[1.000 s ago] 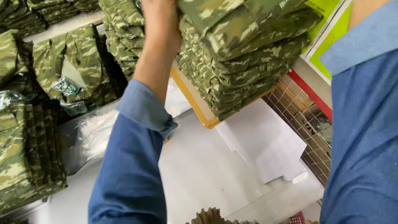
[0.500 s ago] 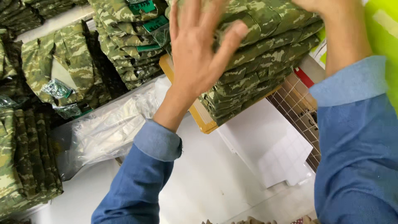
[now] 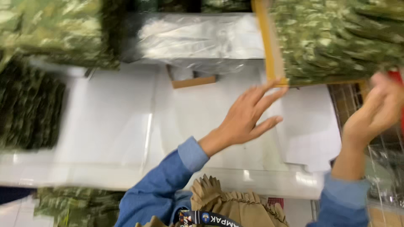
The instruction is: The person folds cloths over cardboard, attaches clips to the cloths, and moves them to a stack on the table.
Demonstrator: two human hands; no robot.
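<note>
Head view, blurred by motion: the left hand (image 3: 244, 120) is seen with fingers spread, nothing held, its fingertips just short of the yellow board (image 3: 269, 46) under the stack of camouflage garments (image 3: 341, 38). The right hand (image 3: 376, 111) is raised below the stack's lower right edge, fingers loosely curled; whether anything is gripped cannot be told. White paper sheets (image 3: 309, 126) lie between the hands; a clear plastic bag (image 3: 198, 38) lies beyond the left hand.

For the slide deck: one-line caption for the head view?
Left hand and right hand, both empty, reach toward stacked camouflage garments above a white table.
</note>
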